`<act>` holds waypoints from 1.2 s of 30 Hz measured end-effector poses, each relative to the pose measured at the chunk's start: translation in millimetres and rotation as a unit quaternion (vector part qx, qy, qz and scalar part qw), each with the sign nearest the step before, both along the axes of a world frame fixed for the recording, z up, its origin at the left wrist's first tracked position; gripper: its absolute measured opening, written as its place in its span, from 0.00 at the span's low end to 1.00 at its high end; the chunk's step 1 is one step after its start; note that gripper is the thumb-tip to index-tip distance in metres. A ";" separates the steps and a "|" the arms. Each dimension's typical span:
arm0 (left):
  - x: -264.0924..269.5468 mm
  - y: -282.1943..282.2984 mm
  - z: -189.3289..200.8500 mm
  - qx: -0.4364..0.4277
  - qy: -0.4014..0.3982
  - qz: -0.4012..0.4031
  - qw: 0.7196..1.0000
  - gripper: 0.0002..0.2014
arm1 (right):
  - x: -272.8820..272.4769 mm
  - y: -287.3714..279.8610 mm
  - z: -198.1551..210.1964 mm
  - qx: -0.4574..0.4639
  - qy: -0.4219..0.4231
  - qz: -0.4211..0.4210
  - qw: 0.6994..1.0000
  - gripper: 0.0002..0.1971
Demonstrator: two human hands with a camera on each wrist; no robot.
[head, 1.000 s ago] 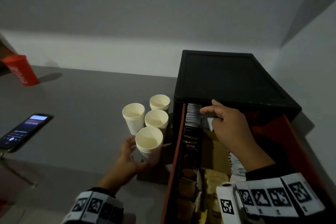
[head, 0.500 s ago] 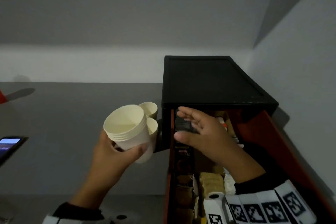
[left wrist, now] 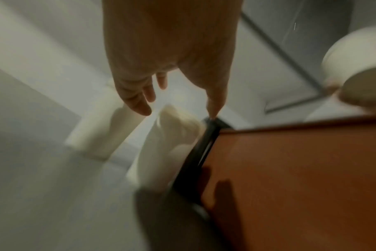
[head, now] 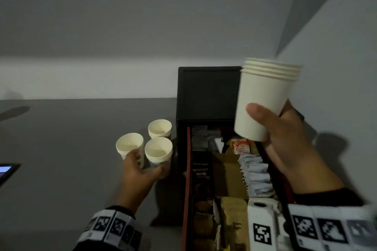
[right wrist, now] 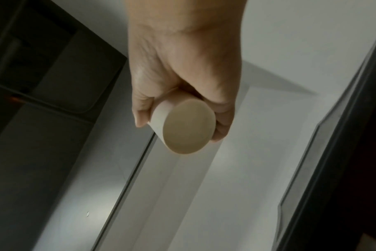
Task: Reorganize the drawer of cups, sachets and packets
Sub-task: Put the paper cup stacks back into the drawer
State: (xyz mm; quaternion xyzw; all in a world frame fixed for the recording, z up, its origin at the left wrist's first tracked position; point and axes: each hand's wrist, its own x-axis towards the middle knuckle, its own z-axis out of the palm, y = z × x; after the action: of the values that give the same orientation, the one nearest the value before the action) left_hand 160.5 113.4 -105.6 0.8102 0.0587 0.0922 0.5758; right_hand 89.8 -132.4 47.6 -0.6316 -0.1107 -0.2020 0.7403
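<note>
Four nested paper cups [head: 265, 102] held aloft over open drawer [head: 222, 171] by right hand [head: 285, 140], fingers wrapped low on wall. Left hand [head: 138, 171], fingers spread, reaches counter stacks [head: 158, 153]. Judged light, crushable: grip mid-wall, gently.

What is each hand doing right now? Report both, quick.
Left hand: open, fingers spread, reaching at the cups on the table, gripping none.
Right hand: closed around a stack of cups, held up over the drawer.

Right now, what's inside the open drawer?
The drawer holds white sachets, a Coffee mate packet, dark packets and tan packets. The right hand and its cup stack cover the right side.
</note>
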 end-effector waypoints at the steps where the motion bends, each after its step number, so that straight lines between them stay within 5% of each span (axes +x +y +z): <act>1: 4.1 0.1 -12.6 -0.002 0.010 -0.010 1.000 0.40 | -2.6 -6.8 1.1 0.006 -0.002 -0.019 1.000 0.39; 5: 21.1 -6.2 -39.8 -0.021 0.013 -0.034 0.999 0.41 | -15.7 -33.2 2.9 0.021 0.005 -0.088 0.996 0.54; 13: 25.3 -23.9 -33.9 -0.060 -0.064 -0.021 0.996 0.28 | -37.9 -67.7 0.4 0.013 0.022 -0.117 0.993 0.50; 17: 3.3 -8.3 16.9 -0.024 -0.111 -0.023 0.993 0.40 | -39.4 -94.3 10.3 -0.006 0.007 -0.109 0.994 0.47; 22: -21.9 -27.9 139.9 0.029 -0.174 -0.131 0.976 0.42 | -31.9 -132.3 39.9 -0.025 -0.031 -0.110 0.993 0.47; 27: -25.3 -121.5 197.0 -0.070 -0.215 -0.274 0.935 0.41 | -27.2 -157.5 66.4 -0.033 -0.073 -0.098 0.992 0.41; 36: -11.5 -275.7 66.8 -0.075 -0.018 -0.313 0.947 0.33 | -31.0 -196.7 62.5 -0.051 -0.063 -0.079 0.994 0.43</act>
State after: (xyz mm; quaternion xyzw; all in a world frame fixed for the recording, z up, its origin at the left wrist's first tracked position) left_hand 149.0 -162.3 -38.8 0.7406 -0.2013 -0.0826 0.6357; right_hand 58.9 -329.1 110.1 -0.6611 -0.1164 -0.2935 0.6806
